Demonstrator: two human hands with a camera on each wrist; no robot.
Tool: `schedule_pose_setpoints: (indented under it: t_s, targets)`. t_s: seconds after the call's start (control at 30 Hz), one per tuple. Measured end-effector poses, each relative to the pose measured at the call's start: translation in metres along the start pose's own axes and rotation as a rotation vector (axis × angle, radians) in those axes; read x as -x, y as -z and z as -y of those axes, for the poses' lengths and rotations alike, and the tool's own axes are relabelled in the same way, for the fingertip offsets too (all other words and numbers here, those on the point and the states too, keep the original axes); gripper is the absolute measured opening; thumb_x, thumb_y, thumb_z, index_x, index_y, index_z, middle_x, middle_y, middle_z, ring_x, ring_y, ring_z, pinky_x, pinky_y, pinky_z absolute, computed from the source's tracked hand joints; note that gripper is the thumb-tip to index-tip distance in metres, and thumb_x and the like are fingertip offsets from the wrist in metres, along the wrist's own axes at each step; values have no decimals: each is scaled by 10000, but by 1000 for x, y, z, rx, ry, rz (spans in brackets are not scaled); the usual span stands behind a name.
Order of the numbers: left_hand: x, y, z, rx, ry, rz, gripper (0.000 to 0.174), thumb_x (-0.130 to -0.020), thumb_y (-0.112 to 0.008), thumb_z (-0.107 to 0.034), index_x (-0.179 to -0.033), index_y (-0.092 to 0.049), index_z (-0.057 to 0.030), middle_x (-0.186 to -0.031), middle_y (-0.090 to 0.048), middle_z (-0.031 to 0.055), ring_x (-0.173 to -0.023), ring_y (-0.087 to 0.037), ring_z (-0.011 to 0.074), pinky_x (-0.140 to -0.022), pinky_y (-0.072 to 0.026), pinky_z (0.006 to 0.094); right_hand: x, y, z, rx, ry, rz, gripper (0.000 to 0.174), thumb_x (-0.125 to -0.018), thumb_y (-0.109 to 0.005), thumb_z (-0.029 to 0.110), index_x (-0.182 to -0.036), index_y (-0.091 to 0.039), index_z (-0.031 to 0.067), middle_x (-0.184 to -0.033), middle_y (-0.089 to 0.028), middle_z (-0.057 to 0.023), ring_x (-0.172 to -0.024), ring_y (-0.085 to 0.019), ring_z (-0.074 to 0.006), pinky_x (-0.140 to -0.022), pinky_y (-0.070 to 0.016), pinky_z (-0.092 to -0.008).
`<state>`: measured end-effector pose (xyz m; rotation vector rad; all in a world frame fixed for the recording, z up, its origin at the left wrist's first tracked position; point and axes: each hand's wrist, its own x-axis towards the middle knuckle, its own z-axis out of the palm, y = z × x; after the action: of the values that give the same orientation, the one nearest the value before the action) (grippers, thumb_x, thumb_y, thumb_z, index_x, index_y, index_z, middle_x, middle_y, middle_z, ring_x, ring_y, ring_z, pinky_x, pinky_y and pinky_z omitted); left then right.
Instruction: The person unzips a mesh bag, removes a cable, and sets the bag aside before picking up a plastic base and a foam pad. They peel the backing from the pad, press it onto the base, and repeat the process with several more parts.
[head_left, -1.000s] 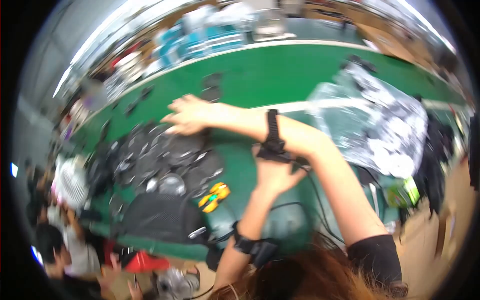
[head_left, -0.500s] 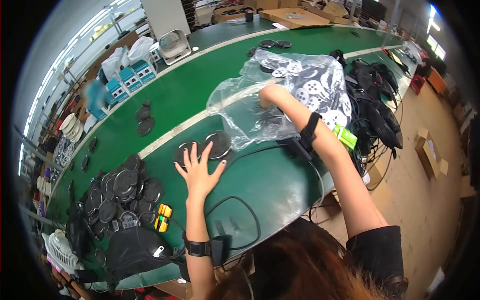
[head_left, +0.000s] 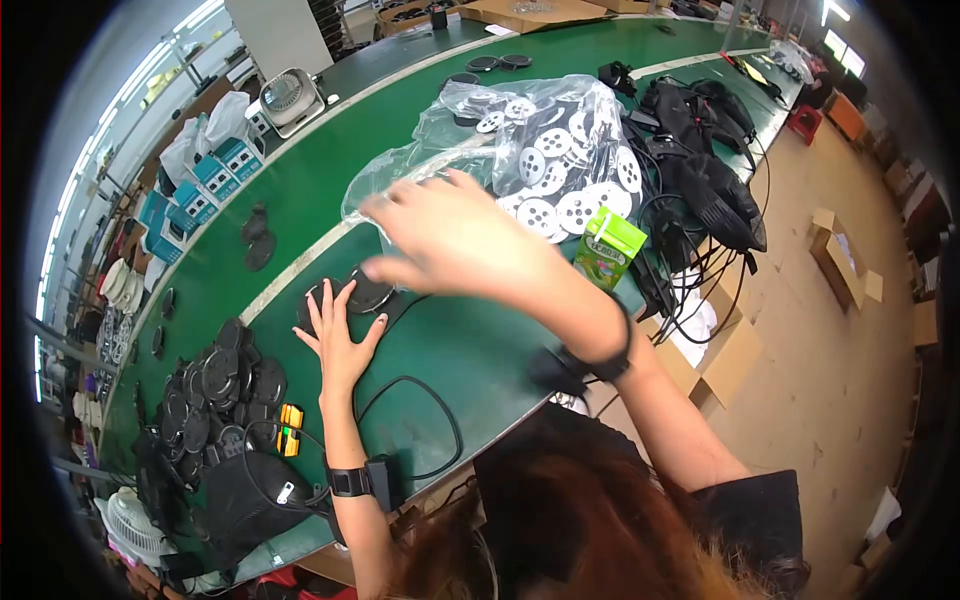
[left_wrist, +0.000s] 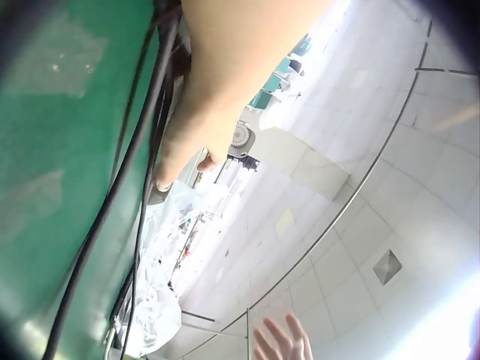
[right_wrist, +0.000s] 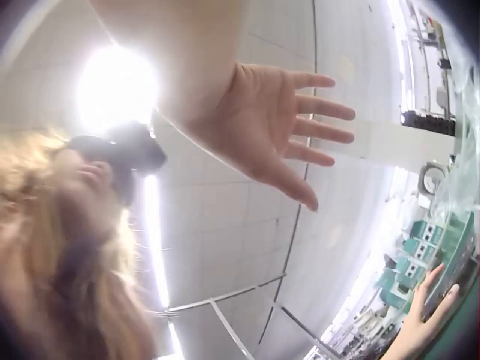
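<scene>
My left hand (head_left: 342,345) rests with spread fingers on two black round discs lying side by side, the left disc (head_left: 318,296) mostly under the fingers and the right disc (head_left: 372,292) by the index finger. Held up over the table, my right hand (head_left: 455,238) has its fingers spread and nothing in its palm, as the right wrist view (right_wrist: 259,124) confirms. Behind it in the head view lies a clear plastic bag (head_left: 385,175) holding many white discs (head_left: 577,212) with holes. The left wrist view shows the left hand (left_wrist: 195,142) from the side, its fingertips partly hidden.
A pile of black discs (head_left: 215,385) lies at left, beside a yellow-and-black gadget (head_left: 290,430) and a black mesh pouch (head_left: 250,505). A green box (head_left: 610,250) stands before the bag. Black bags with cables (head_left: 705,190) crowd the right. A loose cable (head_left: 455,420) loops across the table.
My right hand went from over the black pile to the plastic bag, then drew back from it with fingers spread. The left hand moved forward onto the two discs and stays there.
</scene>
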<state>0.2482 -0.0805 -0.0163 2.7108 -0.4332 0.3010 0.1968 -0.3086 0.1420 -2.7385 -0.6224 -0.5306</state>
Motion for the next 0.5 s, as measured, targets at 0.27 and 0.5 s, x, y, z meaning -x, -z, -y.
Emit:
schedule_pose_setpoints:
  t_s: [0.27,0.5]
  targets:
    - [-11,26,-53,212,-135,-189,567,-753,-657,-270,-1272,-449,-177,-1440,-264,99,-1356,-137,344,-1054,-49,575,158,37,-78,159,-488,-102,780,-715,-715,290,-1303,-310,-25,-1163,-465,-289,-1114,-455,-398,-923,-377,-433]
    - [-59,-20,-134,28,-446,276,724,-789,-575,-456,-1368,-307,-112,-1448,-185,193,-1338,-134,400,-1015,-78,639,162,-6,-119,-175,-402,-202,599,-770,-656,250,-1266,-386,50,-1079,-520,-242,-964,-536,-399,-813,-448,-413]
